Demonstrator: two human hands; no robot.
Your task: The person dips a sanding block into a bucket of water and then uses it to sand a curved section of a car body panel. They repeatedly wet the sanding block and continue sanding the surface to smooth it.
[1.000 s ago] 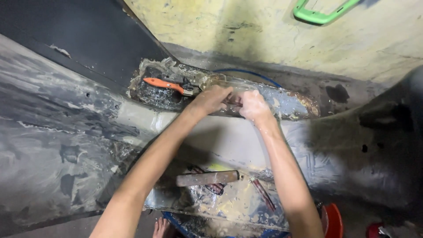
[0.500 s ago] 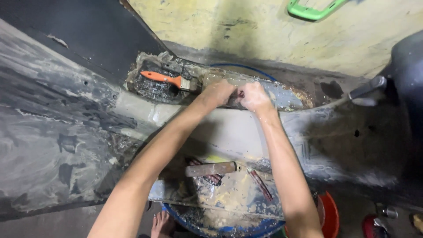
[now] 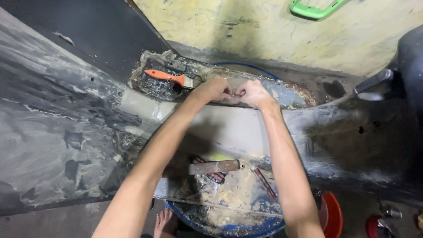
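Both hands are working close together at the rim of a shallow, resin-crusted tray [image 3: 291,94] — the left hand [image 3: 213,89] and right hand [image 3: 251,93] are pinching a small dark piece [image 3: 238,94] between curled fingers, though what it is stays too small to tell. An orange-handled brush [image 3: 169,77] is lying in the tray just left. Keeping the pinch firm and the wrists steady over the sticky surface seems wise.

My left hand [image 3: 213,89] and right hand [image 3: 252,93] are bare, no gloves, rings or watch; both forearms are sleeveless, flecked with pale dust; my bare foot [image 3: 166,222] shows below them.
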